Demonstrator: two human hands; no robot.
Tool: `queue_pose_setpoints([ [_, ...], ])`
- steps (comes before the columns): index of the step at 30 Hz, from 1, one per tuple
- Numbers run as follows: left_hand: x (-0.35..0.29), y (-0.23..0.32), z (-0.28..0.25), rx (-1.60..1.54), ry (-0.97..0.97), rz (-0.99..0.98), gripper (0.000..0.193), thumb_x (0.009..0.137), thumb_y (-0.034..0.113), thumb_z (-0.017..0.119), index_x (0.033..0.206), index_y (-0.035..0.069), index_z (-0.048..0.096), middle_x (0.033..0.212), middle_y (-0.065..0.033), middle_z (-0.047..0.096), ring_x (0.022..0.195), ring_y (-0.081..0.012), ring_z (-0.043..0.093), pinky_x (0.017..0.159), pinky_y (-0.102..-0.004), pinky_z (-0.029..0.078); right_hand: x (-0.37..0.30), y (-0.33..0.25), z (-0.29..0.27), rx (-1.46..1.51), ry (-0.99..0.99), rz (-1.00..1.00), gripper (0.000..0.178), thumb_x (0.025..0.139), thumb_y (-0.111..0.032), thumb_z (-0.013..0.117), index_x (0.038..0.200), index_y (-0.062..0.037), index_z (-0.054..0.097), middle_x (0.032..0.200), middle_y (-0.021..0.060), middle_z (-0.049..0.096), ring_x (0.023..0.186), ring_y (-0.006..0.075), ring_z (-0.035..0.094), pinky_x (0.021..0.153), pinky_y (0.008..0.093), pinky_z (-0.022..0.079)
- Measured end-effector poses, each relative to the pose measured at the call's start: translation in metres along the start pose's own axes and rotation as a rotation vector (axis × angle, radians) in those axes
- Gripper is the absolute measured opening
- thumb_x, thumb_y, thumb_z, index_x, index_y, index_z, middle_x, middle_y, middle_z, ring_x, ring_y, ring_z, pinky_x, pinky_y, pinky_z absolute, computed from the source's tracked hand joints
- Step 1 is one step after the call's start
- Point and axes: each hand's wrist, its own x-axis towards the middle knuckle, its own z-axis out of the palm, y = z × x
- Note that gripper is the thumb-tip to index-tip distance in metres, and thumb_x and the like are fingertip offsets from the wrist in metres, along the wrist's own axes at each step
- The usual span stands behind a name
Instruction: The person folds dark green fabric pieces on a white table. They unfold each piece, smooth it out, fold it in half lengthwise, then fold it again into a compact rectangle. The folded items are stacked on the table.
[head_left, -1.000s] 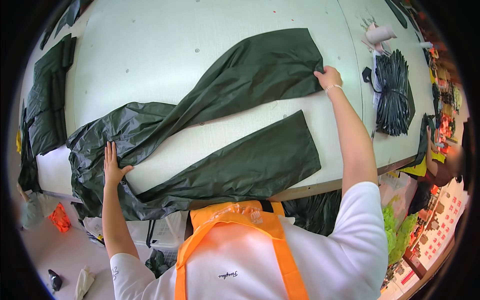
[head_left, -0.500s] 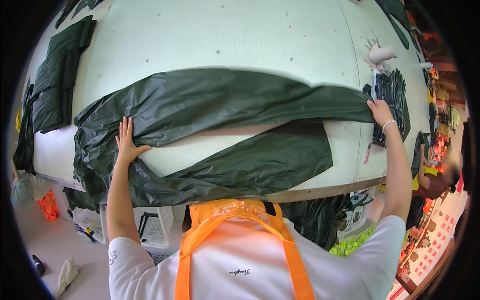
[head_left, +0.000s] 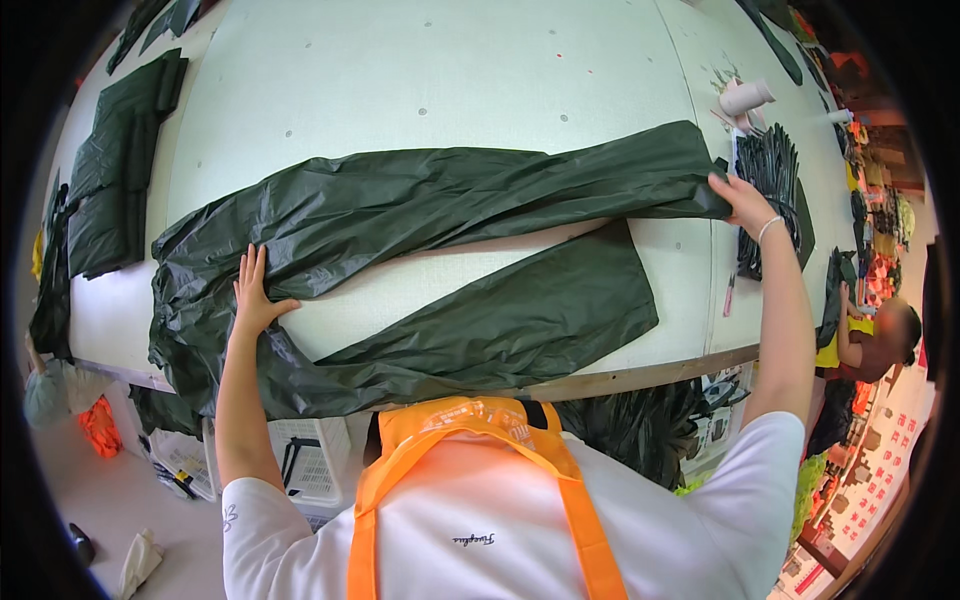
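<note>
A pair of dark green, shiny waterproof trousers (head_left: 450, 195) lies across the table in front of me, its two legs spread apart and pointing right. Its bunched upper part is at the left, where my left hand (head_left: 259, 300) presses flat with fingers spread and thumb out. At the right, my right hand (head_left: 746, 208) pinches the near corner of the far leg's end. That leg is creased along its length, and its far corner reaches away from me. The near leg lies along the table's front edge, touched by neither hand.
A folded stack of dark green garments (head_left: 120, 165) sits at the left. Right of my hand are a tied bundle of dark strips (head_left: 768, 185), a white roll (head_left: 746, 97) and a pink pen-like item (head_left: 729, 297). White baskets (head_left: 312, 460) stand below the table; a co-worker (head_left: 875, 345) is far right.
My right hand has shifted slightly left and away from me with the trouser leg's end. The leg's far corner has spread outward and settled, with more creases. My left hand stays in place.
</note>
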Motion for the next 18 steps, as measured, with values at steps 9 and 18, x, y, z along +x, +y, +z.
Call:
queue_pose_setpoints([
  [9, 0.009, -0.011, -0.007, -0.038, -0.029, 0.08, 0.119, 0.042, 0.029, 0.087, 0.144, 0.017, 0.028, 0.152, -0.011, 0.019, 0.139, -0.0352, 0.017, 0.108, -0.0489, 0.023, 0.012, -0.098, -0.042, 0.264, 0.03, -0.729, 0.031, 0.089, -0.028, 0.059, 0.101, 0.0, 0.062, 0.102, 0.0073, 0.063, 0.098, 0.0134, 0.054, 0.091, 0.0305, 0.038],
  [18, 0.011, -0.002, -0.017, 0.043, -0.114, 0.013, 0.113, 0.049, 0.005, 0.073, 0.147, 0.021, 0.019, 0.154, -0.0123, 0.006, 0.139, -0.0345, 0.014, 0.109, -0.0426, 0.026, 0.073, 0.095, -0.03, 0.142, 0.225, -0.014, 0.022, 0.082, -0.02, 0.063, 0.094, -0.0023, 0.064, 0.096, 0.005, 0.061, 0.093, 0.0146, 0.053, 0.082, 0.0298, 0.042],
])
